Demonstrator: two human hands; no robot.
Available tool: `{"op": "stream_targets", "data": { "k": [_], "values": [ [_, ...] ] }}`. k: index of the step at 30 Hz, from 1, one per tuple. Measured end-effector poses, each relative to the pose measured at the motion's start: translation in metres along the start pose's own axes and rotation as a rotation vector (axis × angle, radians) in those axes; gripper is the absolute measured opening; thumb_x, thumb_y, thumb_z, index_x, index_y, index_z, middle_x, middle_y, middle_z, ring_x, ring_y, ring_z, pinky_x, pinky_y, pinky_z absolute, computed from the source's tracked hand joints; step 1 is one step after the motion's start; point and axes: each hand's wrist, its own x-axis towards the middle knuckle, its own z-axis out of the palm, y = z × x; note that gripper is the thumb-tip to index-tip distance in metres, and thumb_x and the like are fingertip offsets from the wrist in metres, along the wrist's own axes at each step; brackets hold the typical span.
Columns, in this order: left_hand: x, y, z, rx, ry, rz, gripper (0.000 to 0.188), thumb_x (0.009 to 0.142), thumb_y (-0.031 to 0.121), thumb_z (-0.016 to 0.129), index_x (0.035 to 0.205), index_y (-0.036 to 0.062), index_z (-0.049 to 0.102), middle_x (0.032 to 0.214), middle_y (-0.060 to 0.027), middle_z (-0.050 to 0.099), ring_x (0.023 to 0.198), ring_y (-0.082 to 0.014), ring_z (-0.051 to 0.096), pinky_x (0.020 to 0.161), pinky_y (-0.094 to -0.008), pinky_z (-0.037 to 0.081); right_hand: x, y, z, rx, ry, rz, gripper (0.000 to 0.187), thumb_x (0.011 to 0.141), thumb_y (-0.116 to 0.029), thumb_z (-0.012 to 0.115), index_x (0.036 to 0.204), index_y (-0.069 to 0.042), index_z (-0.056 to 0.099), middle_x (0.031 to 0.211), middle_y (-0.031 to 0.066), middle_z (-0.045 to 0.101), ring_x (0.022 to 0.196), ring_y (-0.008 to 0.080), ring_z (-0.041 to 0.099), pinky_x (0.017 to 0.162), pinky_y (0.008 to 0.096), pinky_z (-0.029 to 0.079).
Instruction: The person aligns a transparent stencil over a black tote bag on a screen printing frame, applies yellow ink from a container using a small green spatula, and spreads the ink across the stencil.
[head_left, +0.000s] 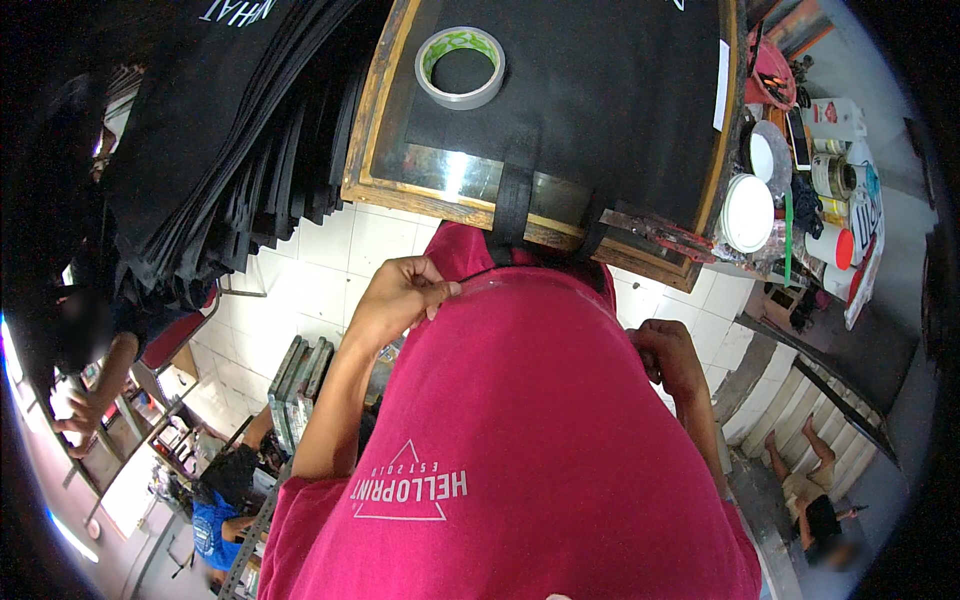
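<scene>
White floor tiles (322,262) show below the wood-framed worktop (440,205); the left hand (402,298) pinches the worn pink shirt (540,390) near its hem, the right hand (670,358) curls at its other side, grip unclear.

The left forearm (335,415) rises bare from the lower part of the view and slants inward to the left wrist (369,338), where the left hand (402,297) turns toward the front of the waist, back of the hand upward, thumb and fingertips drawn together in a pinch. The right forearm (703,435), also bare and partly hidden by the torso (545,370), leans slightly inward, and the right hand (668,352) sits close against the other side of the waist with its fingers curled, their tips hard to make out.
</scene>
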Motion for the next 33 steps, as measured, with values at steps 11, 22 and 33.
{"op": "stream_targets", "data": {
  "k": [11, 22, 33],
  "values": [
    [0.017, 0.102, -0.022, 0.077, 0.170, 0.379, 0.022, 0.088, 0.018, 0.079, 0.078, 0.0043, 0.066, 0.060, 0.0000, 0.059, 0.048, -0.0044, 0.048, 0.042, -0.0213, 0.033, 0.027, -0.096, -0.056, 0.089, 0.245, -0.320, 0.025, 0.087, -0.019, 0.072, 0.070, -0.004, 0.063, 0.052, -0.0012, 0.049, 0.037, 0.0070, 0.039, 0.034, 0.0241, 0.025],
    [-0.006, -0.016, -0.005, 0.000, 0.037, -0.007, 0.018, 0.088, 0.008, 0.078, 0.076, 0.0023, 0.066, 0.064, -0.0033, 0.062, 0.055, -0.0090, 0.054, 0.051, -0.0260, 0.042, 0.027, -0.045, -0.008, -0.159, 0.053, -0.051, 0.023, 0.086, -0.014, 0.073, 0.067, -0.006, 0.062, 0.051, -0.0023, 0.047, 0.037, 0.0061, 0.039, 0.034, 0.0248, 0.025],
    [0.007, 0.062, -0.032, 0.131, 0.223, 0.338, 0.023, 0.089, 0.017, 0.079, 0.077, 0.0057, 0.063, 0.060, 0.0003, 0.059, 0.048, -0.0040, 0.048, 0.043, -0.0206, 0.033, 0.026, -0.096, -0.033, -0.077, 0.196, -0.314, 0.024, 0.086, -0.020, 0.074, 0.070, -0.005, 0.063, 0.051, -0.0016, 0.049, 0.037, 0.0067, 0.040, 0.035, 0.0245, 0.025]
  ]
}}
